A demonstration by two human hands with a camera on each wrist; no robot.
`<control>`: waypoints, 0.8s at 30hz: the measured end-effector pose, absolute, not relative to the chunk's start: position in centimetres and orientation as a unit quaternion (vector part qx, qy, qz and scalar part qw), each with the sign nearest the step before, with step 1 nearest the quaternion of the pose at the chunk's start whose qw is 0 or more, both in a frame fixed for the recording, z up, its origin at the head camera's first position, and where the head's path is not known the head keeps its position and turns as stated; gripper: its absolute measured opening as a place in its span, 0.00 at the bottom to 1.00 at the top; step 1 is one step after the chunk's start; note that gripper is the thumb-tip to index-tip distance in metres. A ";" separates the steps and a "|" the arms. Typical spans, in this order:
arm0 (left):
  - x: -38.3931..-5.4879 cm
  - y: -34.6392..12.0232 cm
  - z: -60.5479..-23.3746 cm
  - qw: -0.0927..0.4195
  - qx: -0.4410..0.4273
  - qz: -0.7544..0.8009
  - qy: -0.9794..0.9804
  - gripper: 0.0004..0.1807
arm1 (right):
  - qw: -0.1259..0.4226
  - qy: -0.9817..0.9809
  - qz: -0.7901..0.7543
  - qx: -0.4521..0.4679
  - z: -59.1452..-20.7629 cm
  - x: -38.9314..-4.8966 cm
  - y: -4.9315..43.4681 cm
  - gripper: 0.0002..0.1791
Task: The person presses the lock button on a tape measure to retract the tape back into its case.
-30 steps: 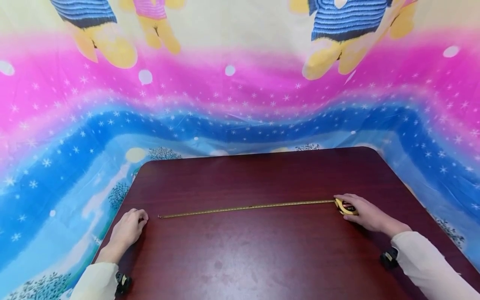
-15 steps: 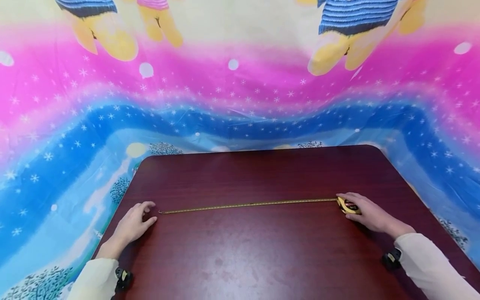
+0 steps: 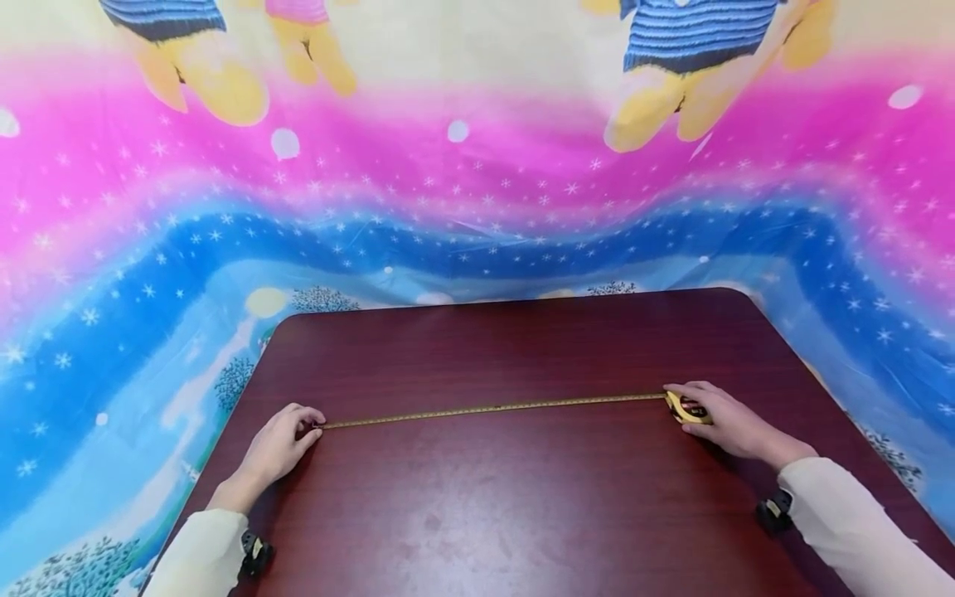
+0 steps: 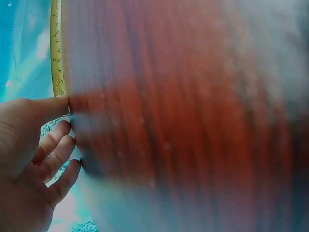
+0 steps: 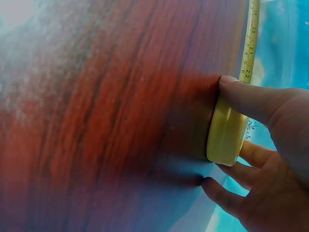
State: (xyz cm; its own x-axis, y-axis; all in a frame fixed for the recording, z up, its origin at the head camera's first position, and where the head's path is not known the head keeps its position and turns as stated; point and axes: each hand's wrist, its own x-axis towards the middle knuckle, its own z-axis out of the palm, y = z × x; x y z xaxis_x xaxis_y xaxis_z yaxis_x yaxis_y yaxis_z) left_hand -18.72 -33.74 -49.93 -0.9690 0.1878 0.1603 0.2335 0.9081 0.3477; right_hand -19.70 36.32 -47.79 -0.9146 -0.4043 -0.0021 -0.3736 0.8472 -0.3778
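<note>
A yellow tape measure (image 3: 685, 409) sits at the right of the table, its blade (image 3: 492, 408) drawn out leftward across the wood. My right hand (image 3: 734, 424) grips the case, thumb on the near side and fingers on the far side; the right wrist view shows the yellow case (image 5: 227, 133) between them. At the other end, my left hand (image 3: 279, 441) pinches the blade's hooked tip between thumb and index finger. From the left wrist, the thumb lies over the low numbers of the blade (image 4: 57, 53), and the index finger is mostly hidden.
The dark red-brown table (image 3: 462, 497) has rounded far corners. Behind and beside it hangs a pink and blue printed cloth (image 3: 462, 182). Both wrists carry a small black camera (image 3: 255, 554) below pale sleeves (image 3: 850, 522).
My left hand has opened its fingers, moved right to the blade's end and taken hold of it. The right hand keeps its grip on the case, with the blade drawn out as before.
</note>
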 end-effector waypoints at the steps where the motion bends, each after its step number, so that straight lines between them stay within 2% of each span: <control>1: -18.6 -33.6 -50.0 0.061 -0.108 -0.186 -0.975 0.06 | 0.043 0.960 -0.188 -0.202 -47.9 -19.6 36.3 0.35; 16: -18.8 -32.8 -49.0 0.032 -0.097 -0.159 -0.982 0.05 | 0.036 0.956 -0.194 -0.215 -47.4 -19.8 36.8 0.35; 24: -19.0 -33.4 -47.6 0.031 -0.076 -0.162 -0.983 0.03 | -0.005 0.947 -0.222 -0.231 -46.3 -19.2 37.0 0.36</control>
